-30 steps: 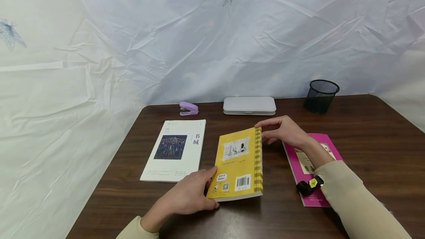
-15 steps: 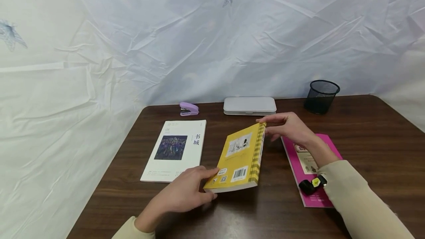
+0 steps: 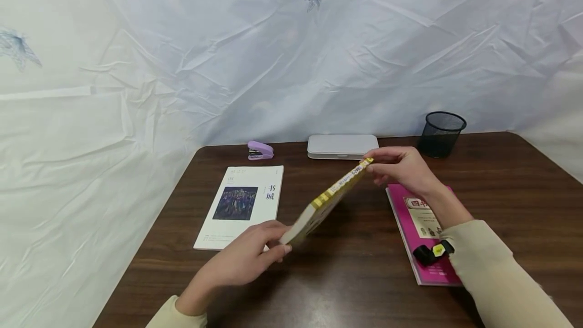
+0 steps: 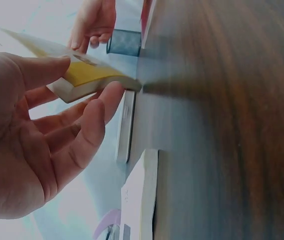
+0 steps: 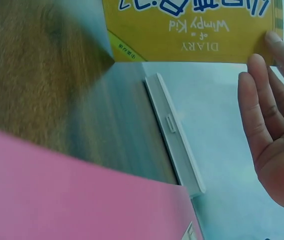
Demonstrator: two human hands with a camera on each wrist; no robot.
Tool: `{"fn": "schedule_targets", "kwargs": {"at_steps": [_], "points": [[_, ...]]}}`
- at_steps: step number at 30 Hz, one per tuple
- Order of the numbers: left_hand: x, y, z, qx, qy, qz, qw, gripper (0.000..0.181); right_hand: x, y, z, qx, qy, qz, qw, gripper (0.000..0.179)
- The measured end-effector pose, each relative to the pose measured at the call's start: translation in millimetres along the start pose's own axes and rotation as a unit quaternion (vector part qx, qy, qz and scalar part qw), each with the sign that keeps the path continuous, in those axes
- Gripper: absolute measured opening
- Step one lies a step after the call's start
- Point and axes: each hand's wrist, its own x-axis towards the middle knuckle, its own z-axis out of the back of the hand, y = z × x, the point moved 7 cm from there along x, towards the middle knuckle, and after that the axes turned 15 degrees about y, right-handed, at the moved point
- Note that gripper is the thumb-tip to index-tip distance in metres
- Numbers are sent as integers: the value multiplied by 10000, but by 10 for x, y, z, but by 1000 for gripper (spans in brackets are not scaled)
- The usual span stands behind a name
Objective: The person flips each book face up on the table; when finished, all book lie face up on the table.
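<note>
Both hands hold a yellow paperback book above the table, its striped spine up and its cover steeply tilted. At its near end, my left hand pinches a corner between thumb and fingers; the left wrist view shows the yellow book in that pinch. My right hand pinches the far end by the spine. In the right wrist view the book's front cover reads "Diary of a Wimpy Kid", upside down. A white book lies flat to the left, and a pink book lies under the right forearm.
Along the back of the dark wooden table stand a purple stapler, a white flat case and a black mesh pen holder. A white sheet hangs behind them.
The yellow book has turned from back cover facing up to spine up, and it has risen. Its far end moved up and right with my right hand; my left hand shifted slightly left and up.
</note>
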Motion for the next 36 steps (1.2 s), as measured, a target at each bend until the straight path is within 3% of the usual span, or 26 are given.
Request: {"fn": "schedule_targets", "kwargs": {"at_steps": [7, 11, 18, 22, 29, 36], "points": [[-22, 50, 63, -463, -371, 280, 9978, 19, -16, 60, 15, -125, -308, -177, 9993, 28], [-22, 85, 122, -572, -765, 423, 9945, 21, -26, 81, 22, -148, -378, -176, 9990, 39], [-40, 152, 200, -1064, -1361, 667, 9827, 87, -20, 73, 13, 168, -456, -326, 9983, 35], [-39, 162, 202, -1282, -1373, 681, 9798, 98, -9, 47, -8, 273, -549, -459, 9971, 30], [-45, 199, 152, -1488, -1167, 712, 9794, 94, 18, -36, -85, 154, -562, -875, 9945, 37], [-49, 279, 109, -1935, -1030, 747, 9728, 93, 39, -50, -146, -71, -528, -898, 9945, 39]]}}
